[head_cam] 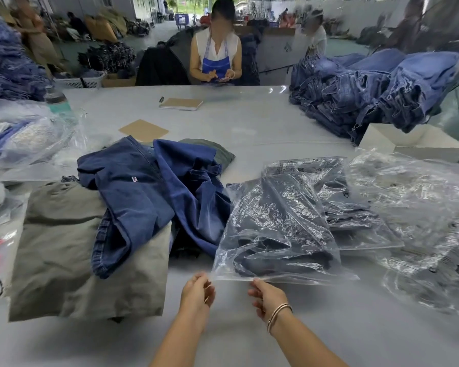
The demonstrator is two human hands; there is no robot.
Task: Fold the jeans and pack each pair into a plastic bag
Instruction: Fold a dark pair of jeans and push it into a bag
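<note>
Plastic, clear and crinkled, fills my grip: the bag (pixel 276 229) lies flat on the pale grey table (pixel 249 123) with a folded pair of dark jeans (pixel 273 234) sealed inside, their folds showing as soft dark ridges through the glossy film. My left hand (pixel 196 292) pinches the bag's near left corner between thumb and fingers, and my right hand (pixel 268 298), a thin striped bangle (pixel 277 313) on its wrist, pinches the straight near edge just beside it, fingers curled under. Left of the bag, touching its side, lies a rumpled heap of loose blue jeans (pixel 154 197), matte denim with pale stitched seams, draped partly over a flat slab of olive-grey cloth (pixel 72 260). Right of the bag, and partly under it, sits another packed bag (pixel 355 207), and beyond that a shiny wrinkled pile of plastic bags (pixel 419 213). Beyond the bag, across the table, lie 1 brown card square (pixel 143 130) and a brown notebook (pixel 181 104), and to the far right a tall ragged stack of folded denim (pixel 368 88). A person in a blue apron (pixel 216 66) sits at the far side.
</note>
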